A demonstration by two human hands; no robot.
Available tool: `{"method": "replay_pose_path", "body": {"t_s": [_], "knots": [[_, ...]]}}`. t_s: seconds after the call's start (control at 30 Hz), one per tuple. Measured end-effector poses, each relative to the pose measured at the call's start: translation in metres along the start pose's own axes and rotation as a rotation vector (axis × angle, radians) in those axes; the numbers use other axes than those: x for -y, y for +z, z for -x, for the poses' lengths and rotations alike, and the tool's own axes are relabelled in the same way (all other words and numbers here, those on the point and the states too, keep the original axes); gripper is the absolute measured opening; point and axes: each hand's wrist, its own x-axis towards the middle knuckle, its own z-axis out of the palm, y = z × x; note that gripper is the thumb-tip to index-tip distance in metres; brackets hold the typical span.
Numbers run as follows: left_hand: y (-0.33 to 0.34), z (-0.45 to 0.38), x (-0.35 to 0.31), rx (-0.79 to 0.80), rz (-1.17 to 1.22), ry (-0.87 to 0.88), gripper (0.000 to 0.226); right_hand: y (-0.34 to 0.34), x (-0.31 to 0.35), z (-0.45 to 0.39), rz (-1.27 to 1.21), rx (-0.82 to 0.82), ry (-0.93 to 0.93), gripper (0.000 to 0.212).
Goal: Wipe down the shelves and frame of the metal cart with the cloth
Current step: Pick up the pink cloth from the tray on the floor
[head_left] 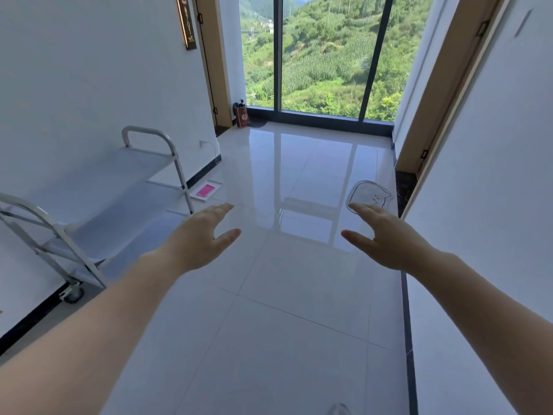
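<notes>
Both arms extend forward over the tiled floor (pixel 284 295). Left hand (pixel 203 238): fingers straight, thumb spread, holding nothing. Right hand (pixel 386 238): same, fingers straight, touching nothing. Metal cart (pixel 98 205) stands against the left wall, well apart from both hands. A pink item (pixel 206 190) lies on the floor beyond it; whether it is the cloth, cannot tell.

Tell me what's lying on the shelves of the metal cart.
Nothing shows on the upper shelves of the metal cart: both grey surfaces look bare, and no cloth is there. The lowest shelf is mostly hidden beneath them. Both the left hand and right hand are empty.
</notes>
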Motion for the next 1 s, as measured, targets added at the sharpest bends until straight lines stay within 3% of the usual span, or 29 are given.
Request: {"method": "replay_pose_path", "body": {"t_s": [0.3, 0.57, 1.0], "knots": [[0.095, -0.108, -0.011, 0.038, 0.102, -0.188, 0.058, 0.024, -0.116, -0.118, -0.116, 0.102, -0.001, 0.067], [0.134, -0.186, -0.002, 0.058, 0.179, -0.296, 0.058, 0.044, -0.160, -0.229, -0.122, 0.216, -0.117, 0.068], [0.160, -0.388, 0.123, 0.038, 0.259, -0.381, 0.057, 0.102, -0.173, -0.471, -0.121, 0.300, -0.184, 0.067]]}}
